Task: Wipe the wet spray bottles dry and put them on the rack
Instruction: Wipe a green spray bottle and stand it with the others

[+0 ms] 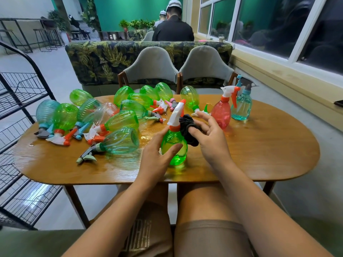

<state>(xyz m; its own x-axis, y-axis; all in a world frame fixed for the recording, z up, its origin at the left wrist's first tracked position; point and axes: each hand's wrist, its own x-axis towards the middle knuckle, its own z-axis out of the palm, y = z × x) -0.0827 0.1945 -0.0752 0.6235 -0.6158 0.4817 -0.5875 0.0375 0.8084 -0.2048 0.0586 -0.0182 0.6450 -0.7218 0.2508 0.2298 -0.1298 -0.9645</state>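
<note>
1 green bottle [174, 145] upright, table [259, 154] near edge, centre. Left hand [157, 154] wraps body, thumb across front. Right hand [209, 138] pinches black cloth [187, 127] at neck, outer fingers spread. Likely light, thin plastic, wet-slick: grip waist or neck, not trigger.

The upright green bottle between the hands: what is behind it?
Behind the upright bottle, toward its right, a black cloth gripped by the right hand touches its shoulder. Farther back, a toppled bottle lies on the table. Cloth and hand hide the table just behind it.
</note>
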